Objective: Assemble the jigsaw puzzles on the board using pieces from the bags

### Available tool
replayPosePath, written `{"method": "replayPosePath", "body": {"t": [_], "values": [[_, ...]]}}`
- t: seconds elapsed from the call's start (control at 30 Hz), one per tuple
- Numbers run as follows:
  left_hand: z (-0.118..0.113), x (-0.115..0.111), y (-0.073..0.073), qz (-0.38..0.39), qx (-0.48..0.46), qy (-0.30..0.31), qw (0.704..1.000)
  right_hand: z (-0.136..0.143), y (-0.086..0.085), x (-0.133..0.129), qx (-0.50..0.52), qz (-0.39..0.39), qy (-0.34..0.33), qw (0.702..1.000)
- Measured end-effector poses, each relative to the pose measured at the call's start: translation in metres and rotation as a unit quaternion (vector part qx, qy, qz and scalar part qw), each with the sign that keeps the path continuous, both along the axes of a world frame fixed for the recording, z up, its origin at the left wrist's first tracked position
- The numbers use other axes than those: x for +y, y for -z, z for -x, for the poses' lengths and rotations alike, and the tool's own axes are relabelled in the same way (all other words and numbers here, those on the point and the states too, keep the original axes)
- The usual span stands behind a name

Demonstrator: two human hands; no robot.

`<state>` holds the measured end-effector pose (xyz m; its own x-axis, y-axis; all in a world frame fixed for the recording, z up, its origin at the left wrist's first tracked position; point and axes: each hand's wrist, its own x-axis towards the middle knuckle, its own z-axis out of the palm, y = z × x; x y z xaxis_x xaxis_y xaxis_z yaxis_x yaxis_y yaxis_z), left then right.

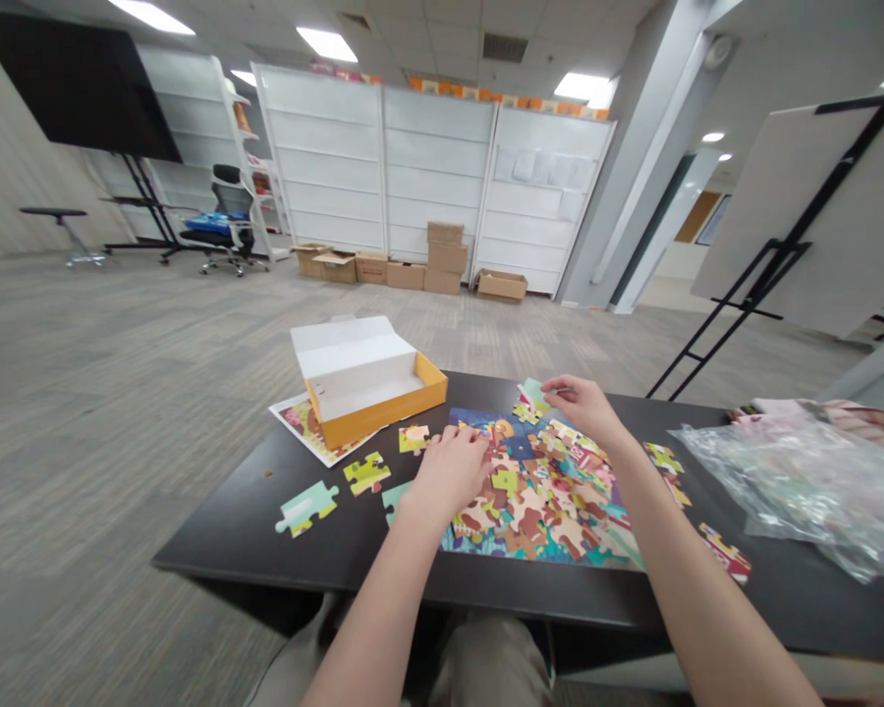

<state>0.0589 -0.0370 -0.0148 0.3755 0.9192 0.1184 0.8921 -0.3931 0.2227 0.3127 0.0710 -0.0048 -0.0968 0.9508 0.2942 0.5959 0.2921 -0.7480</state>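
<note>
A heap of colourful puzzle pieces (552,491) lies on a printed sheet on the black table (243,535). My left hand (457,466) rests at the heap's left side, its fingers apart and bent over the pieces; nothing shows held in it. At the heap's far edge, my right hand (579,403) pinches a pale green puzzle piece (534,393) between thumb and fingers. Left of the heap lie a light green piece (307,508), a yellow-green piece (366,473) and a yellow piece (414,439). More pieces lie to the right, among them a red one (726,553).
An open yellow box (383,407) with a white inside sits at the table's back left, on a printed picture sheet (302,427). Clear plastic bags (802,481) cover the right side. Beyond the table are cardboard boxes (446,257) and a whiteboard stand (762,275).
</note>
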Motion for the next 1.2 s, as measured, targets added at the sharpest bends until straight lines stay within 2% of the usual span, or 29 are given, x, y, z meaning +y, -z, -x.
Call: {"method": "replayPosePath", "body": {"t": [0.13,0.3,0.47,0.6,0.93,1.2], "values": [[0.000,-0.002,0.000,0.001,0.001,0.001,1.000,0.040,-0.004,0.000,-0.016,0.000,-0.090,0.996],[0.002,-0.004,-0.003,0.001,0.004,0.003,1.000,0.063,0.010,0.006,-0.011,0.002,-0.120,0.993],[0.001,-0.005,-0.006,0.003,0.009,0.005,1.000,0.054,0.030,0.010,0.035,0.008,-0.096,0.995],[0.000,-0.007,-0.007,0.005,0.015,0.006,1.000,0.048,0.037,0.013,0.039,0.009,-0.073,0.996],[0.001,-0.009,-0.009,0.018,0.006,0.004,1.000,0.042,0.042,0.014,-0.025,0.023,-0.034,0.999],[0.001,-0.008,-0.003,0.001,0.008,0.006,1.000,0.033,0.037,0.010,-0.018,0.079,-0.057,0.995]]}}
